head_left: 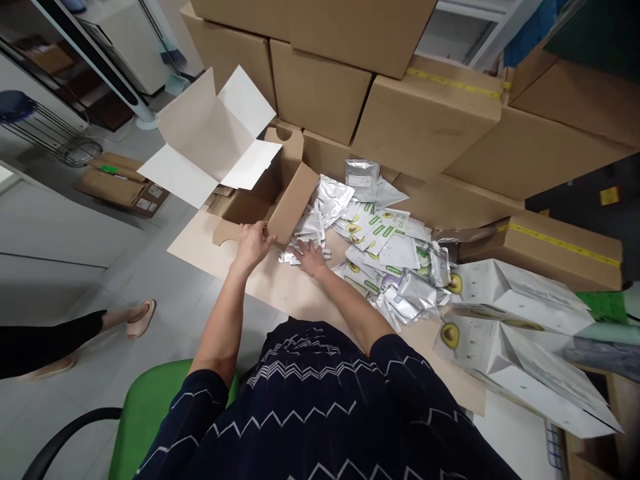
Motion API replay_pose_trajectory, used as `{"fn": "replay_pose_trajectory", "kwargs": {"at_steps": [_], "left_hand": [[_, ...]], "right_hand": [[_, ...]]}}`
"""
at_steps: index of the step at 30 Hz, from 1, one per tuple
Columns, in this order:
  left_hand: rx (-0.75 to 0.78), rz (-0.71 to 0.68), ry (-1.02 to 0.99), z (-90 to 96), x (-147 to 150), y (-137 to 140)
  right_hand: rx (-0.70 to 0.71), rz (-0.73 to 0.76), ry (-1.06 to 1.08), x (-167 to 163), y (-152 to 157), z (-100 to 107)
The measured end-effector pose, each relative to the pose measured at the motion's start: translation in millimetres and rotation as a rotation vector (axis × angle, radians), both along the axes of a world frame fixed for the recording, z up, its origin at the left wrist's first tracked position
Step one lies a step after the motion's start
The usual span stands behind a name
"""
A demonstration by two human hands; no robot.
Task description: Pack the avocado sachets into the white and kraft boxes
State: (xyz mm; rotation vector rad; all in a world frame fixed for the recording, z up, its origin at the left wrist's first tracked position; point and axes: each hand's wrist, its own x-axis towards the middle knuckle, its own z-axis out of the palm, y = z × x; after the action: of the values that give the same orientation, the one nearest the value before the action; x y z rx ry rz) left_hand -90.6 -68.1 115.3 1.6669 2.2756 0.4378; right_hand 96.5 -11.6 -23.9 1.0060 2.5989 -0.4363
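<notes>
My left hand [254, 244] grips the near wall of an open brown cardboard box [299, 200] that stands on the table. Beside it, my right hand [311, 259] lies with fingers spread on a few silver foil packets [326, 200] right against the box. A loose heap of white sachets with avocado pictures and green print [377, 230] spreads to the right of that hand. More crumpled silver pouches [413, 293] lie at the heap's near side. Behind the brown box a white carton [210, 137] has its flaps raised. What lies deep in the brown box is hidden.
Stacked brown cartons [320, 87] wall off the table's far side. Two white avocado-printed boxes [520, 367] stand at the right. A green chair [150, 400] is behind me. Another person's leg [115, 319] shows at left, near a flattened carton [113, 183] on the floor.
</notes>
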Motion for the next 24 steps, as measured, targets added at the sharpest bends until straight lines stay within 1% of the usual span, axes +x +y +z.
{"fn": "replay_pose_trajectory", "kwargs": {"at_steps": [2,4,6,9,11,12,14,15,16,18,19,20,21,22,24], "left_hand": [[0.035,-0.009,0.009,-0.3,1,-17],[0.076,-0.036,0.035,-0.6,6,-40],[0.122,-0.084,0.071,-0.6,16,-69],[0.216,-0.179,0.130,-0.4,36,-119],[0.265,-0.234,0.153,-0.6,46,-151],[0.280,-0.264,0.149,-0.6,49,-167],[0.303,-0.335,0.113,0.0,49,-195],[0.301,-0.374,0.087,1.0,46,-207],[0.285,-0.413,0.059,2.6,41,-218],[0.232,-0.469,0.016,7.9,29,-236],[0.197,-0.489,0.004,11.3,21,-243],[0.157,-0.504,0.001,14.8,14,-248],[0.110,-0.517,0.004,18.0,6,-252],[0.062,-0.527,0.011,20.3,-1,-255],[-0.026,-0.550,0.027,21.3,-13,-259]], "right_hand": [[-0.002,-0.033,-0.014,12,2,-3],[-0.011,-0.085,-0.034,26,8,-3],[-0.017,-0.115,-0.023,40,14,-1],[-0.031,-0.100,0.051,61,17,2],[-0.042,-0.130,0.161,79,11,3],[-0.053,-0.186,0.243,90,6,4],[-0.088,-0.379,0.464,113,-8,6],[-0.135,-0.511,0.579,124,-15,8],[-0.221,-0.663,0.699,136,-22,11],[-0.442,-0.946,0.909,156,-37,17],[-0.554,-1.048,0.992,164,-45,20],[-0.664,-1.112,1.062,170,-53,23],[-0.770,-1.138,1.110,174,-61,26],[-0.869,-1.136,1.129,176,-70,28],[-1.050,-1.097,1.099,176,-88,31]]}}
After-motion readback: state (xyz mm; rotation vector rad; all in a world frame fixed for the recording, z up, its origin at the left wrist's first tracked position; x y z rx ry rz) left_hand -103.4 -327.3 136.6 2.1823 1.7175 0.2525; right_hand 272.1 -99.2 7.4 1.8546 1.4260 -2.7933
